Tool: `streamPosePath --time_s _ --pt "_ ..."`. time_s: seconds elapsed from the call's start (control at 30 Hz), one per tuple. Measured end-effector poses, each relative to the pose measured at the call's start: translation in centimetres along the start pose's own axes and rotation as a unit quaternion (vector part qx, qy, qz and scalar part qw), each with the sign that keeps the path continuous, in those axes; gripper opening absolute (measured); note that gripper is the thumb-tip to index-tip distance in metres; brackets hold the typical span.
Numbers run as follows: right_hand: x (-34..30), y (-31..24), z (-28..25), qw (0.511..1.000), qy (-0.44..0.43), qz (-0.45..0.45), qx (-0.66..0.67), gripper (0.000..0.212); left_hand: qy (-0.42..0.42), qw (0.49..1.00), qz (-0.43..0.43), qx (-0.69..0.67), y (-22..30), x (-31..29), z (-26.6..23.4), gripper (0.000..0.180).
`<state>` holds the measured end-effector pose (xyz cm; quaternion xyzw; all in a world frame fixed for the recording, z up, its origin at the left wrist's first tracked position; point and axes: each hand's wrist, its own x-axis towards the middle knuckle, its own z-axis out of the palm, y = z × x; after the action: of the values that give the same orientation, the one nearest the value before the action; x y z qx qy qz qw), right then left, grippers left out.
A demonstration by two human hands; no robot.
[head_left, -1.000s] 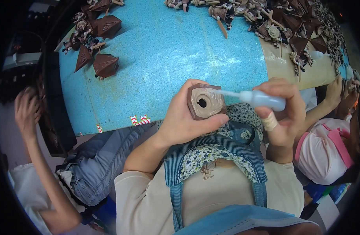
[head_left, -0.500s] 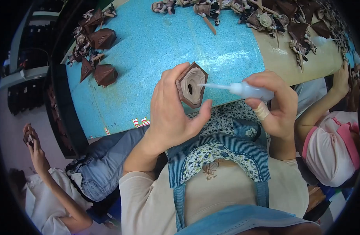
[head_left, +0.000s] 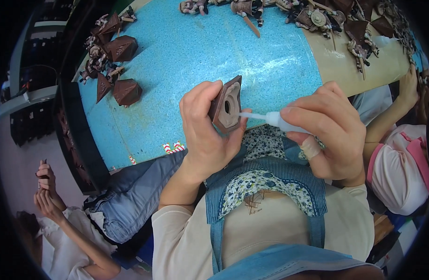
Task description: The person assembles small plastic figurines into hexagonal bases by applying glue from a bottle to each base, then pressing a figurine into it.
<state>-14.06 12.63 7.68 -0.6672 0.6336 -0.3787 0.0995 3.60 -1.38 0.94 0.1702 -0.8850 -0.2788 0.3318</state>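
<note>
My left hand [head_left: 202,126] grips a dark brown, faceted hollow piece [head_left: 219,115] by its edges, above the near edge of the blue table. Its pale grey-brown inside, with a dark oval hole, is turned toward the right. My right hand [head_left: 329,130] is closed round a translucent white squeeze bottle [head_left: 277,119] with a long thin nozzle. The nozzle's tip is at the piece's pale inner face, beside the hole; whether it touches cannot be made out. A strip of tape wraps my right thumb.
The blue tabletop [head_left: 186,60] bears brown faceted pieces [head_left: 127,92] and small figures [head_left: 97,58] at the left. More figures [head_left: 312,21] lie along the far edge and on the tan surface [head_left: 338,65]. Co-workers sit at both sides; one's hands [head_left: 48,191] hold a small dark item.
My left hand has turned the brown piece more edge-on. The bottle has tilted and come slightly lower, its nozzle still at the inside. The left co-worker's hands have come together.
</note>
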Motion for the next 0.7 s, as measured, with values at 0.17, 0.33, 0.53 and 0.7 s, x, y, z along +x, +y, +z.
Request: streamPosePath --time_s 0.17,0.33,0.53,0.7 --pt "-0.1 0.7 1.0 0.979 0.044 0.089 0.176 0.031 0.060 0.994 0.017 -0.094 -0.4 -0.3 0.7 0.077" --pt "-2.0 3.1 2.3 0.915 0.150 0.185 0.326 0.039 0.053 0.967 -0.055 -0.244 -0.6 -0.2 0.1 0.083" --pt "-4.1 8.5 2.9 0.908 0.277 0.219 0.225 0.032 -0.038 0.917 -0.290 -0.270 -2.6 4.1 -0.6 0.080" --pt "-4.1 9.9 3.3 0.925 0.285 0.253 0.002 0.038 -0.019 0.979 -0.161 -0.127 -6.0 11.2 3.1 0.065"
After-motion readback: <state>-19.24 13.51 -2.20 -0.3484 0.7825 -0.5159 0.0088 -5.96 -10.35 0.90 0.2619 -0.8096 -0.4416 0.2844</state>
